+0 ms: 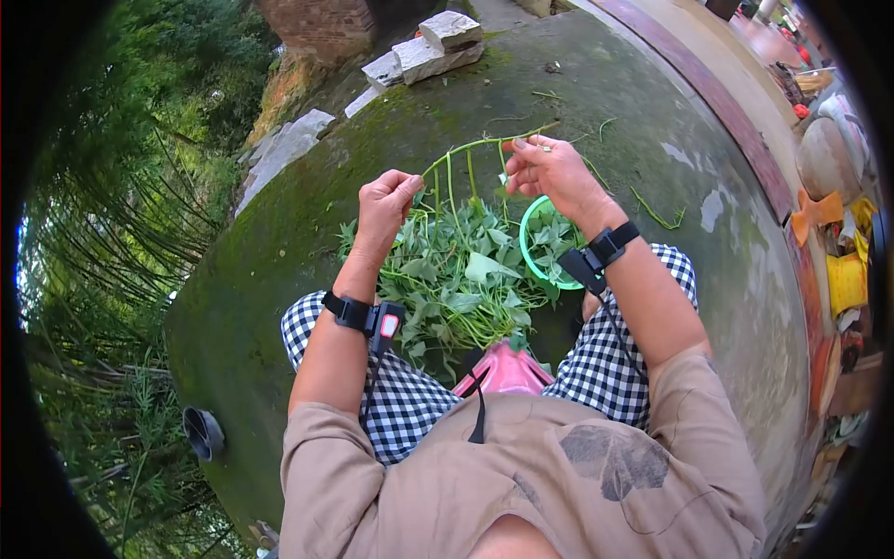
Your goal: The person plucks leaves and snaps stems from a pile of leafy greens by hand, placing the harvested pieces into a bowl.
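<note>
A green leafy vine (pixel 475 143) is stretched in an arc between my two hands, with several leaf stalks hanging from it. My left hand (pixel 386 207) pinches its left end between thumb and fingers. Near the other end, my right hand (pixel 551 175) has its fingers closed on the vine, close to a hanging leaf stalk. Below them a large heap of leafy vines (pixel 447 279) lies on the ground between my knees. To its right stands a light green basket (pixel 525 244) with leaves in it, under my right forearm.
A pink plastic thing (pixel 507 369) shows between my thighs. Bare stems (pixel 657 211) lie scattered on the mossy concrete ground (pixel 605 84). Stone blocks (pixel 438 58) sit along the far edge, and a dark bucket (pixel 202 433) is at lower left. Clutter with a yellow container (pixel 846 279) lines the right.
</note>
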`<state>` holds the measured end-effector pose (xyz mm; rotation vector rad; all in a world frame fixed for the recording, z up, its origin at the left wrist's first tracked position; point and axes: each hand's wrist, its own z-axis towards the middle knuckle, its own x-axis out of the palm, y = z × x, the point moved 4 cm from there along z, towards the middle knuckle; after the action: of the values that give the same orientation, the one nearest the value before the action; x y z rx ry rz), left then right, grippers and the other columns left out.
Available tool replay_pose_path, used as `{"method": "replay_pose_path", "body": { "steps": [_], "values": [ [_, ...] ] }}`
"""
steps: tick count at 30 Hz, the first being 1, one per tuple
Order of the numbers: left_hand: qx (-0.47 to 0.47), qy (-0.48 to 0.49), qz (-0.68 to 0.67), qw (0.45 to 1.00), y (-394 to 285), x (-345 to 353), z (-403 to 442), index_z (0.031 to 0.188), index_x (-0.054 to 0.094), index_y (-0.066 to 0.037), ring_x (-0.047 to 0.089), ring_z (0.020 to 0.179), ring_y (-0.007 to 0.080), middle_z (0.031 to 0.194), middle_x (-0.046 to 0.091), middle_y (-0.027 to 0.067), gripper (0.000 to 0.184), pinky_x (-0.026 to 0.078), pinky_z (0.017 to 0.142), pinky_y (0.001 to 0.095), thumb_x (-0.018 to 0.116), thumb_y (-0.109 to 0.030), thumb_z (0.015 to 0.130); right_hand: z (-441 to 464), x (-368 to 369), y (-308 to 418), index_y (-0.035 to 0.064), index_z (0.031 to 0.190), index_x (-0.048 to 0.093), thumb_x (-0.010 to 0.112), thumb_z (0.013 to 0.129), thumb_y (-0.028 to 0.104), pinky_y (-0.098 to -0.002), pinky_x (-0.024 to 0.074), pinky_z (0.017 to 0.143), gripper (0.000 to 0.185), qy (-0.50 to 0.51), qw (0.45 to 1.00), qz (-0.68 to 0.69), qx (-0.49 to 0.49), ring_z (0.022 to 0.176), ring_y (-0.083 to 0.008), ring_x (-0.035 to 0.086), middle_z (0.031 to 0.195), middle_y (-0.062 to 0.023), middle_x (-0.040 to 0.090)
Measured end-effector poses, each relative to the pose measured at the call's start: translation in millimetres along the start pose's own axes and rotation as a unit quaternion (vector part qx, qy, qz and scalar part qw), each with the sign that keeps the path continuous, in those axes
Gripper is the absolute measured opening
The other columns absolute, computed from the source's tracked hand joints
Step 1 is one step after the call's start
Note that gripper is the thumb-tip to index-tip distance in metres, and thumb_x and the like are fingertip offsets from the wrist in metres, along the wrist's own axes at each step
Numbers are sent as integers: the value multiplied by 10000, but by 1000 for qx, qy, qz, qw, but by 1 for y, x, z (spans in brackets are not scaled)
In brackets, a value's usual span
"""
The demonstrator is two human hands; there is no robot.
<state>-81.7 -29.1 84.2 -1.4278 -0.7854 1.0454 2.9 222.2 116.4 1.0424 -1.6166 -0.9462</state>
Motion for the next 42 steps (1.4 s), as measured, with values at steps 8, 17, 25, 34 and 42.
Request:
{"method": "replay_pose_path", "body": {
  "steps": [8,17,25,34,42],
  "values": [
    [-62,83,-27,994,18,4,18,908,682,-19,438,474,40,588,529,-43,215,341,444,214,575,-198,961,46,-32,-11,20,927,673,602,942,195,-213,438,495,190,-40,960,-233,-153,542,-72,564,638,-6,584],
    [-93,4,-58,994,29,-7,27,950,695,-1,439,476,51,576,525,-29,181,348,461,217,599,-154,935,67,-63,-41,0,1007,698,585,930,150,-222,490,530,203,-103,992,-71,19,592,-109,621,781,-63,683],
    [12,-5,90,996,42,13,34,953,694,-2,452,491,32,628,551,-40,119,366,435,209,629,-90,909,71,-16,-62,22,1119,655,571,950,199,-293,484,737,259,-100,993,11,64,770,-144,641,831,-56,692],
    [-48,38,96,994,39,22,27,938,692,18,512,629,73,688,606,-5,147,423,578,251,642,-107,879,88,-31,-78,25,996,699,565,946,185,-295,455,585,215,-86,993,-78,16,603,-116,588,678,5,579],
    [-121,72,-34,989,37,39,18,903,688,-7,368,475,15,580,477,-71,118,242,428,191,625,-107,912,96,-50,-92,90,919,692,555,880,290,-494,501,758,245,-242,803,-526,-139,871,-396,634,929,-183,666]
  ]
}}
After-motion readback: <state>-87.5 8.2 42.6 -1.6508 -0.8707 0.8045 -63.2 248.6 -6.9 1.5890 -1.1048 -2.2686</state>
